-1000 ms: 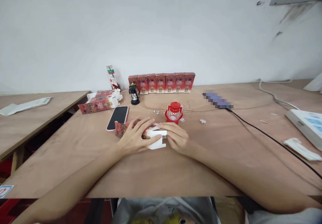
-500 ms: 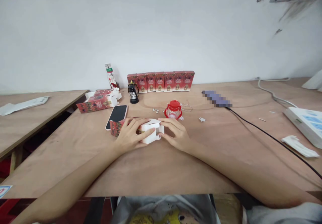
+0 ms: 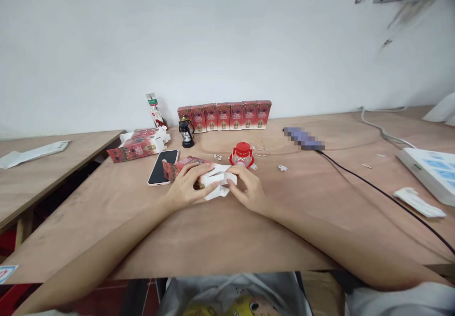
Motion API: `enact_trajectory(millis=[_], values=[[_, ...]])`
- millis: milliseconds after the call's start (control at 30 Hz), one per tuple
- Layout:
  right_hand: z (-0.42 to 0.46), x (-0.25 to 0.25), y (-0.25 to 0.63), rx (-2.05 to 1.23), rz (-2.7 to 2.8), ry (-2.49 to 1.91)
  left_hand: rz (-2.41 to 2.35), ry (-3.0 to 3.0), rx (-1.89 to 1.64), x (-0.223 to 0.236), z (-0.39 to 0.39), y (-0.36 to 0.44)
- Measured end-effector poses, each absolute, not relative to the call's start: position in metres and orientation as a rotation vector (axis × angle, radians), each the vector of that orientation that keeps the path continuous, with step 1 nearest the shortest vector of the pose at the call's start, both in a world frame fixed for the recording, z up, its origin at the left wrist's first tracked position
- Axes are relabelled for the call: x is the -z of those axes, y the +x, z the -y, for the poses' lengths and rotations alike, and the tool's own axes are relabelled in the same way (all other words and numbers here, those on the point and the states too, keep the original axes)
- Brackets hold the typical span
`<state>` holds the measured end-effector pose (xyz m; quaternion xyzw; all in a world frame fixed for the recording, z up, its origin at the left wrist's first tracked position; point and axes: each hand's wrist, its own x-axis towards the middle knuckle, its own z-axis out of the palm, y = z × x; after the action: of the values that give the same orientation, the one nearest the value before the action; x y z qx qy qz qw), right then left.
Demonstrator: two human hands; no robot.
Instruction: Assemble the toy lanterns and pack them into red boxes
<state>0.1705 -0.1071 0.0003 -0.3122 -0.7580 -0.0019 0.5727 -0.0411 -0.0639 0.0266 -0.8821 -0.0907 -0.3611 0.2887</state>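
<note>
A small red printed carton (image 3: 179,168) lies on its side on the wooden table (image 3: 227,230), its white end flaps (image 3: 217,183) open toward the right. My left hand (image 3: 186,188) is wrapped over the carton's body. My right hand (image 3: 249,190) pinches the white flaps with its fingertips. Just behind my hands stands a small red lantern (image 3: 242,154). A phone (image 3: 162,167) lies face up directly left of the carton.
A row of several upright red cartons (image 3: 224,115) lines the wall, with a black lantern (image 3: 186,133) in front and flat cartons (image 3: 137,146) to the left. Small bits (image 3: 219,156) lie near the red lantern. A black cable (image 3: 377,192) and white box (image 3: 428,168) are at right.
The carton has been raised and turned a little under my left hand. The white flaps have been folded in from lying flat, and my right fingers now pinch them.
</note>
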Motion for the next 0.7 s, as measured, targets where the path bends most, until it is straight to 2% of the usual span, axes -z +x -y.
enact_trajectory(millis=[300, 533, 700], values=[[0.104, 0.005, 0.177, -0.257, 1.528, -0.881, 0.254, -2.387, 1.100, -0.021, 0.045, -0.012], [0.103, 0.003, 0.177, -0.105, 1.602, -0.847, 0.156, -2.320, 1.188, -0.016, 0.036, -0.010], [0.104, 0.008, 0.176, -0.174, 1.597, -0.798, 0.271, -2.340, 1.277, -0.012, 0.046, -0.009]])
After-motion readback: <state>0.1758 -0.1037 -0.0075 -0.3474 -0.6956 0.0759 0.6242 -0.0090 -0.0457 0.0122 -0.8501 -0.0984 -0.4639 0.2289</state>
